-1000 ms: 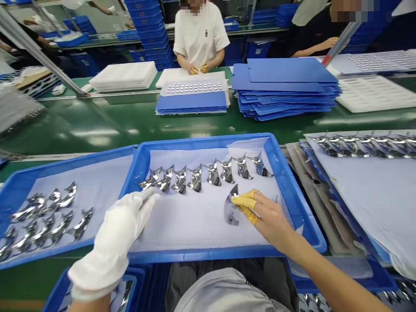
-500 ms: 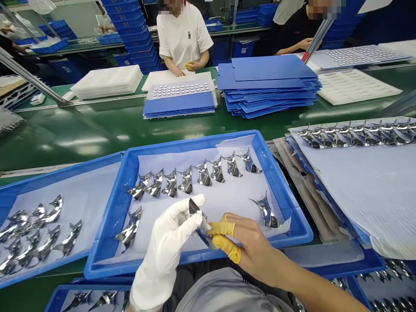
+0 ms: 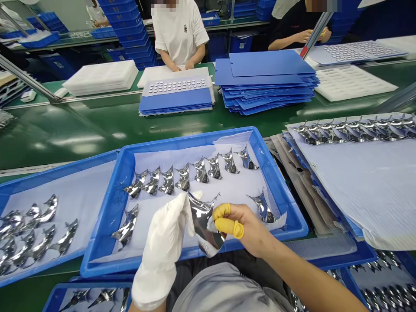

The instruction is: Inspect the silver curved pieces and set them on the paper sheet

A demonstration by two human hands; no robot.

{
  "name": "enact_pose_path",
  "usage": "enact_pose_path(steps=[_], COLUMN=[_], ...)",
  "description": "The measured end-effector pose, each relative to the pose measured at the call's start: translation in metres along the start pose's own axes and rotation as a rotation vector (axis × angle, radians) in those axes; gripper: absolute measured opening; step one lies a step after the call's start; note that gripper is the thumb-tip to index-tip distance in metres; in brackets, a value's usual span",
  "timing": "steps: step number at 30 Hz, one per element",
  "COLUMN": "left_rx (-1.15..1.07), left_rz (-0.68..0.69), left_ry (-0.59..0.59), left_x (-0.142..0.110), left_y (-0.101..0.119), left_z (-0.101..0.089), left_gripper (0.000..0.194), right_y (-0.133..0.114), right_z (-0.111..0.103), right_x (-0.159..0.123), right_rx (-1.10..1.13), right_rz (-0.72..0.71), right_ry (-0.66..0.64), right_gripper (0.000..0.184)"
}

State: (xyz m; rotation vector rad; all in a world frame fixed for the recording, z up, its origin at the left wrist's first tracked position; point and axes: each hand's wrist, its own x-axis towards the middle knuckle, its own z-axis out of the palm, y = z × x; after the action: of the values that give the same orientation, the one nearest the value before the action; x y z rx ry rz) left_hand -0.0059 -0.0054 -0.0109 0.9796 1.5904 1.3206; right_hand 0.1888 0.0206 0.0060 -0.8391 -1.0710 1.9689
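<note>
A shiny curved chrome part (image 3: 203,216) with pointed tips is held up between my two hands, over the front of the blue tray (image 3: 112,190). My left hand (image 3: 165,236), in a white glove, is closed on the part's left edge. My right hand (image 3: 242,225), with yellow finger cots on thumb and forefinger, pinches its right side. By those fingertips is a pale patch; I cannot tell whether it is a reflection or something held. In the tray, a row of similar chrome parts (image 3: 168,181) lies on white lining, with single ones at left (image 3: 127,226) and right (image 3: 262,207).
Another blue tray (image 3: 97,171) with chrome parts adjoins on the left. At right, a lined stack (image 3: 357,173) carries a row of chrome parts. Beyond the green bench (image 3: 97,125) are blue sheets (image 3: 266,82) and a person in white (image 3: 180,32); more parts lie below.
The chrome part has turned from edge-on to showing its broad shiny face. My left hand has shifted its hold to the part's left edge. The view has shifted slightly.
</note>
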Motion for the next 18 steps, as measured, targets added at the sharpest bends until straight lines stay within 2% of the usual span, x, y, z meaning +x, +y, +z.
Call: enact_pose_path(steps=[2, 4, 6, 8, 10, 15, 18], left_rx=[-0.041, -0.119, -0.173, -0.148, -0.128, -0.258, -0.281], left_rz=[-0.038, -0.1, -0.162, -0.177, -0.158, -0.163, -0.126], left_ry=[-0.054, -0.208, -0.382, -0.463, -0.44, -0.206, -0.147], left_x=[-0.004, -0.008, -0.01, -0.01, -0.01, -0.006, -0.003], left_y=[0.001, 0.011, 0.026, 0.038, 0.043, 0.037, 0.039], left_z=[-0.001, 0.004, 0.014, 0.023, 0.028, 0.03, 0.031], left_gripper=[0.031, 0.041, 0.063, 0.086, 0.089, 0.04, 0.027], right_y=[0.0, 0.0, -0.001, -0.001, -0.001, 0.001, 0.005], right_z=[-0.001, 0.0, 0.002, 0.004, 0.005, 0.007, 0.006], right_x=[0.002, 0.003, 0.003, 0.002, 0.002, 0.001, 0.001], right_rx=[0.124, 0.171, 0.187, 0.185, 0.169, 0.183, 0.22], right_rz=[0.019, 0.026, 0.026, 0.026, 0.026, -0.002, -0.012], right_ry=[0.049, 0.061, 0.046, 0.034, 0.029, 0.008, -0.008], right_gripper=[0.02, 0.02, 0.021, 0.023, 0.025, 0.028, 0.027])
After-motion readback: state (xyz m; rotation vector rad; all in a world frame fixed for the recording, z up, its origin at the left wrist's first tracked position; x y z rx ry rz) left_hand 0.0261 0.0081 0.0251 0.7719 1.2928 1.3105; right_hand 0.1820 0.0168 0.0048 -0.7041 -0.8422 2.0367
